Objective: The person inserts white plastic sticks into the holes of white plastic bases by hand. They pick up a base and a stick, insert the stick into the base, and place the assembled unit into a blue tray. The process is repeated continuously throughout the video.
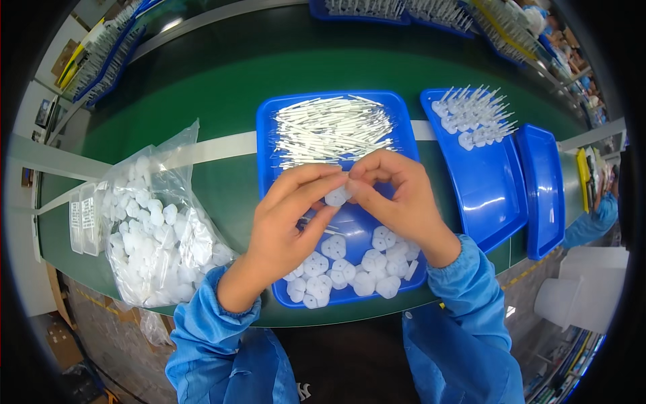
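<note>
Over a blue tray [264,113] my two hands meet with fingertips close together. Between the thumb and fingers of my left hand [294,205] is a small white lobed plastic disc [337,196]. My right hand [397,195] is pinched at the disc's upper edge; whatever sits in that pinch is too small and covered to name. A heap of thin white sticks [333,128] fills the tray's far half. Loose white lobed discs [342,273] lie in its near half, below my hands.
At left a clear plastic bag [158,229] bulges with white discs. On the right, a blue tray [488,202] carries rows of upright sticks on discs [474,114], beside another blue tray [542,192]. Filled trays [404,10] line the far edge. A person's blue sleeve [592,222] shows at far right.
</note>
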{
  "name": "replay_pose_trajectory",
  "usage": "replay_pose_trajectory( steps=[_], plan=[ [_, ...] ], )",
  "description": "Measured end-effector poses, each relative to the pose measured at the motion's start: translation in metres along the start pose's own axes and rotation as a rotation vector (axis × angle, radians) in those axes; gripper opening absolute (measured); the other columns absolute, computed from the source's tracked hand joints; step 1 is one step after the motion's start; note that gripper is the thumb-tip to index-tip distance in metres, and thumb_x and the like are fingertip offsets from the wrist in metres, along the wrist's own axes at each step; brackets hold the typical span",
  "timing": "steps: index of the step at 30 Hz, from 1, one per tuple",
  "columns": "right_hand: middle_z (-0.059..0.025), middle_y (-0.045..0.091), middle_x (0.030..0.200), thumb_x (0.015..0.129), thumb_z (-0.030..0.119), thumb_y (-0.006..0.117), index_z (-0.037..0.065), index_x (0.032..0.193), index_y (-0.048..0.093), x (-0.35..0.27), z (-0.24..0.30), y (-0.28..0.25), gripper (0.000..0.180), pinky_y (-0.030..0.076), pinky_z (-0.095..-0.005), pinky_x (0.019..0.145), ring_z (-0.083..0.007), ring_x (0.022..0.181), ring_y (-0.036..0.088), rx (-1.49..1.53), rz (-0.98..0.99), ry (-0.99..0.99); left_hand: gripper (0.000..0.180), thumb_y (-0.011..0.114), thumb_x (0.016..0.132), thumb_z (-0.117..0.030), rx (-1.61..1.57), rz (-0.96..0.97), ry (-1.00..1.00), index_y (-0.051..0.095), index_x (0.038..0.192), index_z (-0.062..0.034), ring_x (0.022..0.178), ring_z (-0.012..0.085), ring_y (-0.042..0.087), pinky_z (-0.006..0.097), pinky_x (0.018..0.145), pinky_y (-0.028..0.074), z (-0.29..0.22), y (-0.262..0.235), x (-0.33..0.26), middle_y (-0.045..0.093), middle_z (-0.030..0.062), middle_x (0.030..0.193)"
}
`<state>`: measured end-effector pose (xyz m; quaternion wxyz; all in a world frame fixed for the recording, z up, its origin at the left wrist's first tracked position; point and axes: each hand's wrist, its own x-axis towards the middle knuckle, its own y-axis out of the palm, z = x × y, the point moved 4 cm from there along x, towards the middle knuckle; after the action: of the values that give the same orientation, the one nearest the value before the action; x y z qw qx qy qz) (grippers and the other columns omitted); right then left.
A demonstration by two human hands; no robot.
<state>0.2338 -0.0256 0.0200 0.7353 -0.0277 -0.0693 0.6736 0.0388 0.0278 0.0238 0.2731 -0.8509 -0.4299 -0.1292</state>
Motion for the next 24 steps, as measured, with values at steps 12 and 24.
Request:
replay_pose_trajectory(
  steps=[12, 24],
  plan=[
    [-0.0024, 0.068, 0.1, 0.084, 0.01, 0.078, 0.009, 0.102, 0.075, 0.005, 0.031, 0.029, 0.019, 0.054, -0.0372, 0.083, -0.0208, 0.093, 0.069, -1.106, 0.164, -0.718, 0.034, 0.055, 0.118, -0.024, -0.398, -0.405, -0.168, 0.068, 0.136, 0.0024, 0.1, 0.0183, 0.072, 0.03, 0.078, 0.061, 0.036, -0.02, -0.009, 0.064, 0.0136, 0.133],
    [-0.0025, 0.074, 0.081, 0.082, 0.009, 0.085, 0.012, 0.096, 0.076, 0.003, 0.019, 0.003, 0.017, 0.054, -0.0346, 0.07, -0.0192, 0.072, 0.072, -0.471, -0.105, -0.429, 0.043, 0.069, 0.1, 0.012, -0.244, -0.187, -0.21, 0.072, 0.14, -0.0027, 0.11, 0.0154, 0.071, 0.026, 0.094, 0.062, 0.026, -0.006, -0.005, 0.064, 0.0086, 0.122]
  ],
)
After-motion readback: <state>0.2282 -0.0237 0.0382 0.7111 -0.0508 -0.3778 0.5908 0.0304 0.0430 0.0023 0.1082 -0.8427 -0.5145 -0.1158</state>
